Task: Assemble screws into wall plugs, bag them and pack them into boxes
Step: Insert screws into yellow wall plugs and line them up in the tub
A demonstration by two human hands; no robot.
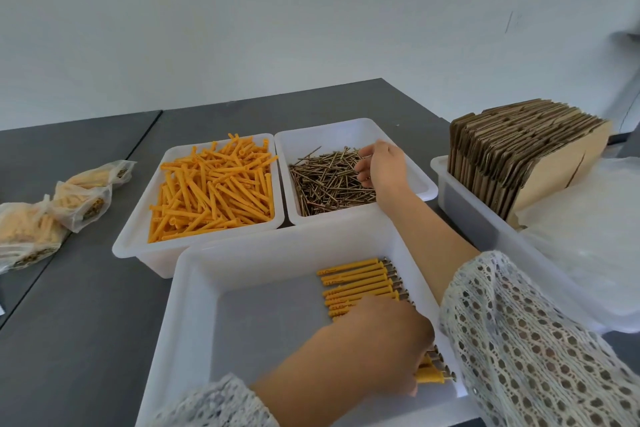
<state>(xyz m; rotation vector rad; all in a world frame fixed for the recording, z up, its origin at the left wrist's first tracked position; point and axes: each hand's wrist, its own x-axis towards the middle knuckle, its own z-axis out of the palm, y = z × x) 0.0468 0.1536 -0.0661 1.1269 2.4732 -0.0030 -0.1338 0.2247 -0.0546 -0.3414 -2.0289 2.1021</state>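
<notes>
Three white trays stand before me. The far left tray (pixel 138 239) holds loose orange wall plugs (pixel 214 191). In the far right tray (pixel 349 130) lies a heap of brass screws (pixel 325 180). My right hand (pixel 382 166) reaches into that heap, thumb and curled fingers closing on a screw. The near tray (pixel 194 305) holds a row of assembled plugs (pixel 356 279) with screw heads pointing right. My left hand (pixel 381 347) lies over the near end of that row, its fingers curled round an assembled plug (pixel 429 374).
Three filled plastic bags (pixel 83 201) of plugs lie on the grey table (pixel 86 322) at the left. At the right, a white bin (pixel 460 198) holds several flat cardboard boxes (pixel 519 156) standing on edge, with clear plastic bags (pixel 588 236) heaped beside them.
</notes>
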